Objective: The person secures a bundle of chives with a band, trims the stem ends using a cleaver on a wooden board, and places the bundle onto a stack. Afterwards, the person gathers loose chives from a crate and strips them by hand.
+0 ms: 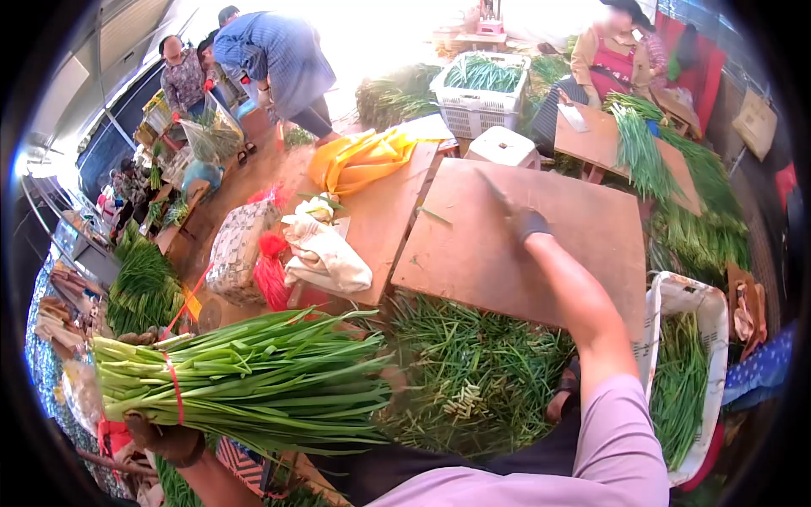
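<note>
Near, left of the counter (473, 275), the left hand (171, 441) has its grip wrapped around the green bundle's (270, 372) stem end; support beside the red band (175, 384) should limit sagging. Over the counter, the right hand's (530, 223) grip encloses a blurred knife (497, 193), best kept angled away.

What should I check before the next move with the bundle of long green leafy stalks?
1. Left hand gripping the bundle: ok.
2. Thin red band around the stalks: ok.
3. Bundle over the brown rectangular board: not ok, it is off to the left.
4. Board free of scraps: not ok, small green bits lie towards its left edge.
5. Right hand holding the long, thin blade: looks ok.
6. Blade's cutting edge facing down: cannot tell, blurred.
</note>
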### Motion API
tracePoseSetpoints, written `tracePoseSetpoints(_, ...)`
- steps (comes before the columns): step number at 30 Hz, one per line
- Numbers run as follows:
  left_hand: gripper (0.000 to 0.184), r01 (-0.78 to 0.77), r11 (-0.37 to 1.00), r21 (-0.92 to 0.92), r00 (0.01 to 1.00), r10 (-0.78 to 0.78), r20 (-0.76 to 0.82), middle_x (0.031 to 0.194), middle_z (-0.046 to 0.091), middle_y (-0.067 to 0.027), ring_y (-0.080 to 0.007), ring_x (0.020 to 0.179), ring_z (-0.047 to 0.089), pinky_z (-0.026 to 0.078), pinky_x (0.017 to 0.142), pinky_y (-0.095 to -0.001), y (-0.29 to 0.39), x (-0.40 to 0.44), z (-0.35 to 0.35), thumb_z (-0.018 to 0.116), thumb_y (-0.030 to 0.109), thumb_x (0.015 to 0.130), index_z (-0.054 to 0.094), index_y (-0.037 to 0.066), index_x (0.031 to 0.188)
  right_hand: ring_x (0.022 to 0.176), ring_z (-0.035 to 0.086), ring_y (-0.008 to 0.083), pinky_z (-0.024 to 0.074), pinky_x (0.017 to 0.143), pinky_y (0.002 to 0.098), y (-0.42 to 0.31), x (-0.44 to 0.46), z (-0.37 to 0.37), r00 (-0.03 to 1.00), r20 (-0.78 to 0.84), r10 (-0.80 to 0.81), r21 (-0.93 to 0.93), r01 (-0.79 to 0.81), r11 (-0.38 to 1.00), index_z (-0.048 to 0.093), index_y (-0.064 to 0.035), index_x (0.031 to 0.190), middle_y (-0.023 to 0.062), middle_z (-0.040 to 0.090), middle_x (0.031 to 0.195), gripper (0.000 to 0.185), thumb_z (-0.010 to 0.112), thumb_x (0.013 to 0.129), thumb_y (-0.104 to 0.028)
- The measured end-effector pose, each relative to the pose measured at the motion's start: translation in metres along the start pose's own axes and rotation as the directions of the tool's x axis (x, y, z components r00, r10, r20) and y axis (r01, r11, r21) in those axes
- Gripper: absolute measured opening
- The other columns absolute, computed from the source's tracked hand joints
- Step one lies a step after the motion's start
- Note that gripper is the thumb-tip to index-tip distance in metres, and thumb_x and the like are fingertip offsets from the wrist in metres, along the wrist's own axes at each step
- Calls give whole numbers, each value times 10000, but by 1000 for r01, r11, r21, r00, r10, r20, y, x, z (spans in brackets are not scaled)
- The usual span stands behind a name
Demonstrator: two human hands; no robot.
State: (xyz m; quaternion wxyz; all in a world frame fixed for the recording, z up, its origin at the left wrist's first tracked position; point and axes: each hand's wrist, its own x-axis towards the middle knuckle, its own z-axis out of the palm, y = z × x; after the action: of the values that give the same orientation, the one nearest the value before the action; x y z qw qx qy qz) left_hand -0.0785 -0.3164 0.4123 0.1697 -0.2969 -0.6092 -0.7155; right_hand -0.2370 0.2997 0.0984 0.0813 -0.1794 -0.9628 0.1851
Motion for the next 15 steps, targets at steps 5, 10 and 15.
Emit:
tracePoseSetpoints(5, 870, 10, 1000, -3, 1000, -10, -7, 1488, 413, -209, -358, 1363, 430, 359, 1136, -564, -10, 1, -8, 577, 533, 913, 251, 13, 1530, 1110, 647, 392, 512, 932, 467, -125, -44, -17, 803, 514, -302, -1, 352, 936, 688, -84, 1194, 221, 679, 1181, 410, 536, 939, -368)
tracePoseSetpoints(10, 918, 15, 1000, 4, 999, -15, -47, 1474, 422, -215, -360, 1346, 449, 372, 1125, -570, -2, -11, -14, 607, 543, 878, 248, -2, 1524, 801, 683, 311, 540, 802, 422, -62, -142, 41, 508, 420, -752, 339, 680, 650, 608, -195, 1327, 174, 718, 1020, 397, 630, 932, -221)
tracePoseSetpoints(15, 966, 43, 998, -53, 992, -49, -117, 1459, 431, -221, -362, 1329, 467, 385, 1114, -576, 6, -17, -13, 637, 553, 843, 245, -17, 1518, 851, 697, 345, 542, 765, 450, -69, -207, -105, 752, 481, -452, 438, 241, 866, 554, -199, 1389, 192, 703, 1059, 467, 633, 931, -243)
